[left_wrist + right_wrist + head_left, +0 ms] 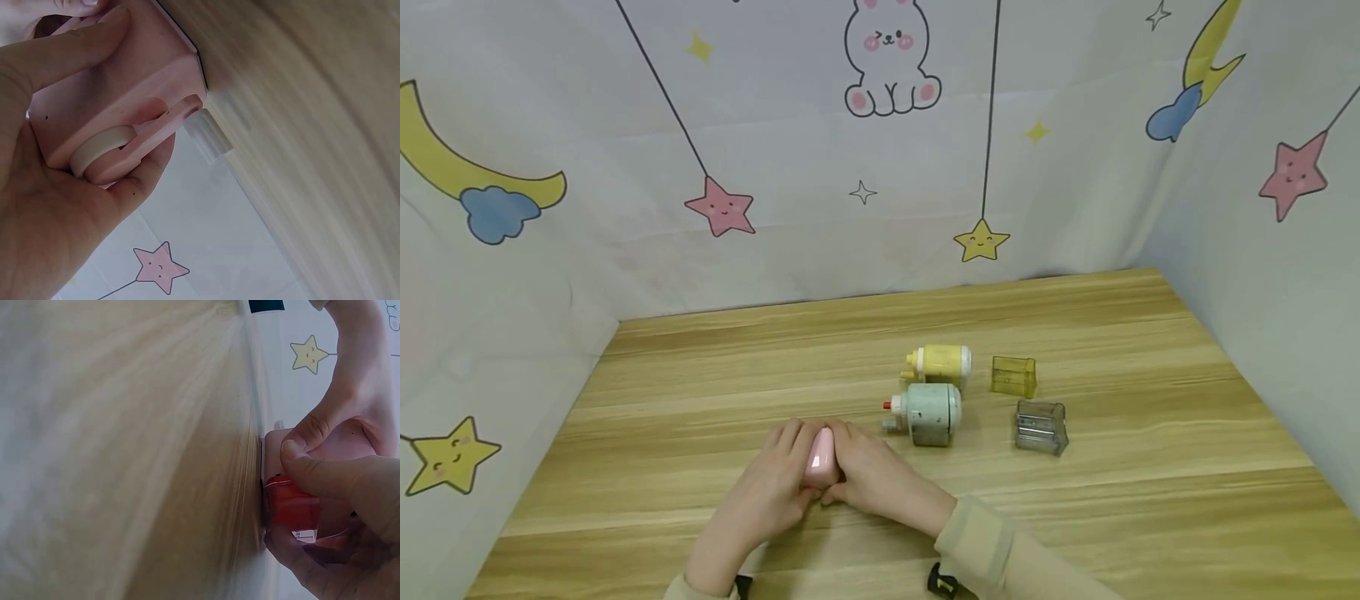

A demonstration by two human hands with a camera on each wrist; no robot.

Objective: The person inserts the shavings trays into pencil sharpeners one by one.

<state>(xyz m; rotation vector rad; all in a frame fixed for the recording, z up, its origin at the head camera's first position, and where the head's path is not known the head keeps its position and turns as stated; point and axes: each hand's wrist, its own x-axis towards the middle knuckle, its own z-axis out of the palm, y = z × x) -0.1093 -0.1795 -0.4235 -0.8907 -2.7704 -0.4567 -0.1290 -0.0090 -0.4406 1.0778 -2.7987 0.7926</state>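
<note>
Both hands are around a pink crank pencil sharpener [822, 458] at the front of the table. My left hand [769, 482] grips its body, thumb along one face; the pink crank handle [153, 140] with a clear knob shows beside the fingers in the left wrist view. My right hand [880, 473] holds the opposite end, thumb and finger on either side of a red see-through shavings drawer [292, 506] in the right wrist view. Whether the drawer sits fully in the body cannot be told. The fingers hide much of the sharpener.
Right of the hands lie a mint-green crank sharpener [931, 412] and a yellow one [943, 362] behind it. Farther right are a yellow see-through drawer [1013, 377] and a grey one [1041, 427]. A printed cloth wall [805, 250] borders the wooden table [700, 375].
</note>
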